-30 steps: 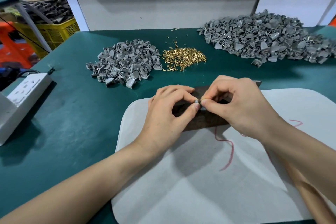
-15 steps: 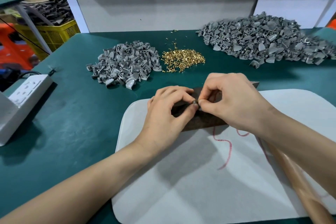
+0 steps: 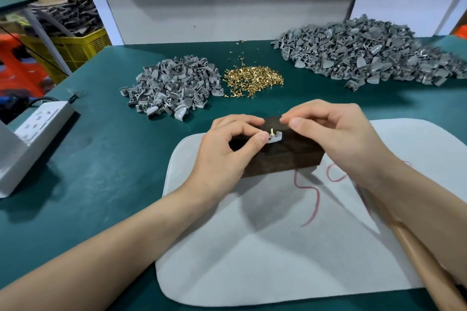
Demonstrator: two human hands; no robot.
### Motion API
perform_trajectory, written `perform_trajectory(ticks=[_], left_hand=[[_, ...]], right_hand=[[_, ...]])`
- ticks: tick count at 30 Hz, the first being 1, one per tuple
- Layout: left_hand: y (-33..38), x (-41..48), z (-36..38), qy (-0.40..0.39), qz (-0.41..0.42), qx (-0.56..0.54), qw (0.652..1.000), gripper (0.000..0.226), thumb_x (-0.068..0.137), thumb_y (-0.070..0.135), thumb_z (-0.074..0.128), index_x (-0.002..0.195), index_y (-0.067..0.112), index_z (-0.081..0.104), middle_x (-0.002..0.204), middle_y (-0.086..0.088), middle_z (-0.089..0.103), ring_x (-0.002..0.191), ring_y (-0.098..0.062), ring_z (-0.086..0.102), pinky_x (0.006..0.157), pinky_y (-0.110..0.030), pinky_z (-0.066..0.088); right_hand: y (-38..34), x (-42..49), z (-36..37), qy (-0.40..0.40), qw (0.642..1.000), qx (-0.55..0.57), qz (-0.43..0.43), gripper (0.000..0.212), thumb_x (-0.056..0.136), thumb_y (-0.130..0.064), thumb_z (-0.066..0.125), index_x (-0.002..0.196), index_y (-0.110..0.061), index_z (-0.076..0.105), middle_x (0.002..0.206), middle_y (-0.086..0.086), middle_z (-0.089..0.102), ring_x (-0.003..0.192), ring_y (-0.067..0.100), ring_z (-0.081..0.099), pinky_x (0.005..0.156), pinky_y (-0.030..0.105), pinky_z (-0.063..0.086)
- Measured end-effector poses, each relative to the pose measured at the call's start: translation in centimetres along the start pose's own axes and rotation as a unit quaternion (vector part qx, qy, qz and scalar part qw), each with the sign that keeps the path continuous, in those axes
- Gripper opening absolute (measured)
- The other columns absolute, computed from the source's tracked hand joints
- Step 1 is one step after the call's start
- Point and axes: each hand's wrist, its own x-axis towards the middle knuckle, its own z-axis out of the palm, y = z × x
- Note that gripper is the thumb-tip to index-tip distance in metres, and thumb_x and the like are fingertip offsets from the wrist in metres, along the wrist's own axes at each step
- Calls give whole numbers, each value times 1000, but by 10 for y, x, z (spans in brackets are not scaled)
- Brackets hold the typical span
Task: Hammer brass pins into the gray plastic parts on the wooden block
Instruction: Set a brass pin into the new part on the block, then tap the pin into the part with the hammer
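A dark wooden block point(image 3: 285, 156) lies on a grey mat point(image 3: 265, 247). On its top sits one gray plastic part point(image 3: 276, 138) with a brass pin point(image 3: 272, 131) standing upright in it. My left hand point(image 3: 227, 149) pinches the part's left end between thumb and forefinger. My right hand point(image 3: 333, 139) hovers just right of the pin, fingers curled, thumb and forefinger close together with nothing visible between them. A wooden hammer handle point(image 3: 419, 260) lies under my right forearm.
On the green table lie a small pile of gray parts point(image 3: 174, 86), a heap of brass pins point(image 3: 252, 78) and a large pile of gray parts point(image 3: 374, 53) at the back right. A white power strip point(image 3: 43, 118) sits at the left.
My right hand has let go of the pin and drawn back to the right. The pin now stands free in the gray part, which my left hand still holds.
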Motion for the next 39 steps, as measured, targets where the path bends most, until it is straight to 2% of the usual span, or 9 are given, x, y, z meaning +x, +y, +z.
perform_trajectory(ticks=[4,12,18,21,24,27,29,32,39], left_hand=[[1,0,0,-1,-3,-7,1000,9,85,13,70,77,17,72,103,12,67,111,-3,50,93,-8,33],[1,1,1,5,5,-16,1000,12,85,12,70,76,20,71,99,14,67,110,-3,51,91,-6,32],[0,0,1,10,23,13,1000,13,85,13,70,77,22,70,103,16,64,110,-5,51,92,-10,33],[0,-2,0,27,46,51,997,15,85,15,71,77,28,67,106,18,61,111,-7,50,92,-9,31],[-1,-2,1,28,39,62,997,15,84,16,71,77,29,66,106,19,60,112,-6,48,91,-6,29],[0,-2,1,16,20,50,998,15,83,15,71,77,28,66,108,19,59,112,-6,48,91,-7,31],[0,-1,0,16,10,45,999,17,83,14,70,78,29,64,109,20,58,113,-5,47,94,-13,33],[0,-1,-1,15,4,34,999,18,83,11,68,80,28,62,111,19,58,114,-4,45,96,-24,36],[-2,1,-1,1,14,61,998,15,83,13,68,79,27,62,113,20,57,115,-8,44,97,-21,32]], right_hand=[[1,-1,1,-23,999,-3,-24,19,84,-2,66,88,-19,71,96,4,66,85,9,63,80,15,45],[3,-3,4,-34,993,-101,-57,20,75,-25,76,93,-31,71,94,-11,67,94,10,64,93,40,48],[-4,-1,-3,0,989,-125,-79,15,77,-18,75,89,-25,70,91,-4,66,86,9,63,84,25,48],[1,12,-43,110,937,-328,46,17,80,-33,71,81,-19,60,81,3,64,73,18,56,67,30,42],[14,8,-57,21,849,-465,251,40,75,-47,70,84,-10,62,74,10,61,75,29,55,62,31,39],[23,4,-50,24,865,-426,264,30,71,-35,69,63,-8,61,61,11,59,66,31,55,54,28,35],[17,6,-57,41,912,-258,318,28,72,-26,66,56,-7,52,48,9,52,48,26,50,49,24,35],[11,2,-71,11,920,-61,386,21,81,-14,58,63,-5,51,40,5,43,30,15,37,41,17,34],[-39,-21,-61,24,982,42,180,8,91,-10,56,97,-13,53,52,8,48,29,18,39,32,19,31]])
